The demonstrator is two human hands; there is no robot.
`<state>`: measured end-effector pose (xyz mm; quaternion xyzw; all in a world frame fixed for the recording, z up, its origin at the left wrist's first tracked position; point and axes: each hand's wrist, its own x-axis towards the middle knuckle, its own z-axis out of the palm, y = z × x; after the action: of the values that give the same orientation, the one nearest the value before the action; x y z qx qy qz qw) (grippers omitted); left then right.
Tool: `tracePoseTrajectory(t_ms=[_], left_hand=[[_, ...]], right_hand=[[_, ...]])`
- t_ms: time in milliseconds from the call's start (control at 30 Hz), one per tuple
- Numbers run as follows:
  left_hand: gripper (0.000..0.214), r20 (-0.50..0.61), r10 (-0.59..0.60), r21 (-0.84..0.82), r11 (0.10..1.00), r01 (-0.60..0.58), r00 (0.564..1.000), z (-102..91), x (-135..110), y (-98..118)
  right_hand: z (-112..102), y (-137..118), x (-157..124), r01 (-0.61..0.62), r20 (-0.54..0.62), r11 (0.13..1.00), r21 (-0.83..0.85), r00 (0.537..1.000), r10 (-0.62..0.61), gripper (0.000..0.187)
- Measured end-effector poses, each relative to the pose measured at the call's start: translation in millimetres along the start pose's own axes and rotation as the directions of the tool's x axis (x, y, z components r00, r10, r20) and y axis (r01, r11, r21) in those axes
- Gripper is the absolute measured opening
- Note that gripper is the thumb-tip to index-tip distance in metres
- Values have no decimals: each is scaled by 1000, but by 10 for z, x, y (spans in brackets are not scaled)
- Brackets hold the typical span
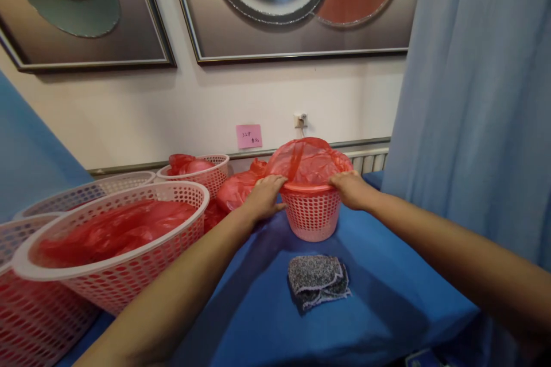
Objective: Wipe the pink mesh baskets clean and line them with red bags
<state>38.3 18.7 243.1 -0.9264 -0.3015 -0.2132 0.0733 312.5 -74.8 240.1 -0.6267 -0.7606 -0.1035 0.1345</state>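
Observation:
A small pink perforated basket [311,215] stands on the blue-covered table [379,298]. A red plastic bag [306,161] is pulled over its mouth and puffs up above the rim. My left hand [266,195] grips the bag at the basket's left rim, fingers curled over the edge. At the right rim my right hand [352,188] pinches the bag in the same way. A folded grey speckled cloth [317,279] lies on the table in front of the basket.
A large white basket [129,264] lined with red plastic sits at the left, stacked among other baskets. Behind it another basket [202,171] holds red bags, and loose red bags [235,189] lie beside it. A blue curtain [477,103] hangs at the right.

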Motion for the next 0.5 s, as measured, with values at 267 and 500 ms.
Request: tracePoseTrajectory(t_ms=[267, 500], left_hand=[[61, -289, -42, -64, 998, 25, 956, 407, -83, 170], [65, -231, -9, -78, 997, -10, 973, 340, -122, 266]], right_hand=[[25, -400, -60, 97, -269, 985, 144, 961, -55, 44], [187, -761, 124, 48, -133, 999, -13, 990, -49, 37]])
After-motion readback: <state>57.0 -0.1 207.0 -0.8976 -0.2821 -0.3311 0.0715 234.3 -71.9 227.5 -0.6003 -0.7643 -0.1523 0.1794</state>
